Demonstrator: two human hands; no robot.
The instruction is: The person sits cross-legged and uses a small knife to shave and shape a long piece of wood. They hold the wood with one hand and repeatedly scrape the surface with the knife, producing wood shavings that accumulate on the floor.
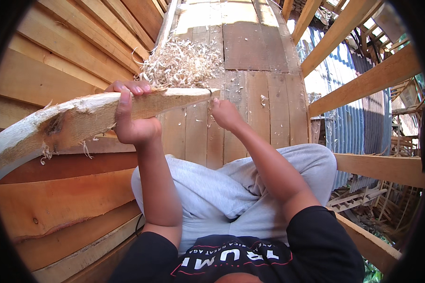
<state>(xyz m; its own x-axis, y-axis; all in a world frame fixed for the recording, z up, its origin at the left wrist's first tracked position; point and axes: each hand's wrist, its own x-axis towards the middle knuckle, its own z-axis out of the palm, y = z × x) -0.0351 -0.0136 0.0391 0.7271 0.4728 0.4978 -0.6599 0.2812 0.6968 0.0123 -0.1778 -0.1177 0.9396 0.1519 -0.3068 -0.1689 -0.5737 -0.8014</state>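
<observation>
A long curved piece of pale wood [92, 112] reaches from the left edge to a tapered tip in front of me. It has a dark knot hollow on its side and rough, frayed fibres. My left hand [136, 129] is wrapped round its middle, thumb on the near face and fingers over the top. At the tip, my right hand [225, 114] is closed, its thumb close to the wood's end. A thin dark curved thing [210, 93] crosses the tip there. Whether it is a blade or a cord I cannot make out, and what lies inside my right fingers is hidden.
Curly wood shavings [182, 63] are heaped on the plank floor [255, 125] beyond the wood. Stacked boards [66, 193] line my left side. On the right, open wooden rails [368, 80] stand before corrugated metal sheets [359, 111]. My crossed legs [212, 188] lie below my arms.
</observation>
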